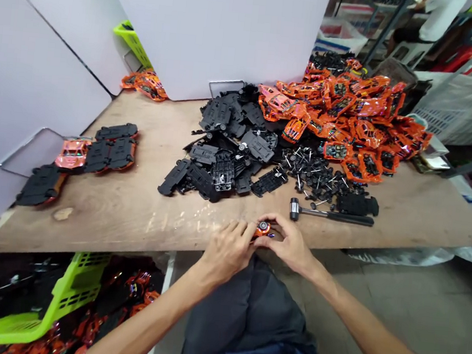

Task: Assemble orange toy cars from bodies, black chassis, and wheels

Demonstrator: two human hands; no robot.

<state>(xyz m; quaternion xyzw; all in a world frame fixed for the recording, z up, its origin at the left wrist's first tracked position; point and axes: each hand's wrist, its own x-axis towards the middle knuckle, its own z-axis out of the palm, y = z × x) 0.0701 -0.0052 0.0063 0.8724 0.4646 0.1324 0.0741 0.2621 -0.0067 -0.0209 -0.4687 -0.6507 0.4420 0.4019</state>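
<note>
The left hand (226,251) and the right hand (288,244) meet at the front edge of the wooden surface (89,224). Their fingers (277,221) curl in and grip a small orange toy car (263,230) from both sides, and it sits just over the edge. Something round and dark shows on it, maybe a wheel, but it is too small to tell.

The wood is scuffed and pale. Just past the right hand lies a small hammer (328,212) with a fat dark head and a thin metal neck. Behind it is a heap of flat black plastic car bottoms (221,159) - all ribs and bumps - then little black wheels on thin metal sticks (315,179), then a big pile of shiny orange car shells (342,115). Down on the left, a bright green plastic basket (41,292) holds more black and orange parts.
</note>
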